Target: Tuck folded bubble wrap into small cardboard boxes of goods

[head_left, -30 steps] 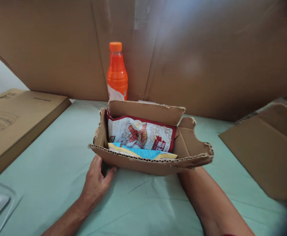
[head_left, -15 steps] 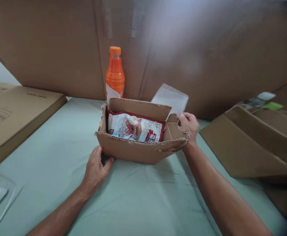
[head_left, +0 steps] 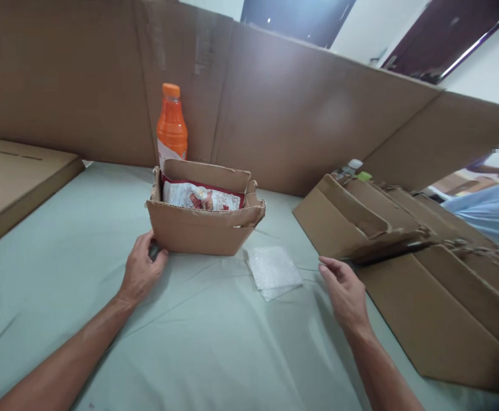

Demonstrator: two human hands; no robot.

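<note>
A small open cardboard box (head_left: 198, 231) stands on the green cloth, with a red-and-white printed pouch (head_left: 202, 197) inside it. My left hand (head_left: 140, 268) grips the lower left corner of this box, thumb at the front and fingers at the side. To the right of the box, a folded piece of clear bubble wrap (head_left: 275, 271) lies flat on the cloth. My right hand (head_left: 344, 294) hovers just right of the bubble wrap, fingers slightly curled, thumb apart, nothing in it. Behind the box is an orange drink bottle (head_left: 172, 125), its base hidden.
A tall cardboard panel (head_left: 283, 120) closes off the back. At the right stand open cardboard boxes (head_left: 437, 308), with a clear bottle's white cap (head_left: 355, 164) showing. A flat carton (head_left: 22, 177) lies at left. Another person's blue clothing (head_left: 489, 208) shows at far right.
My right hand has left the box's right end and moved nearer to me. The bubble wrap, earlier behind the box, now lies to its right. The view has swung right.
</note>
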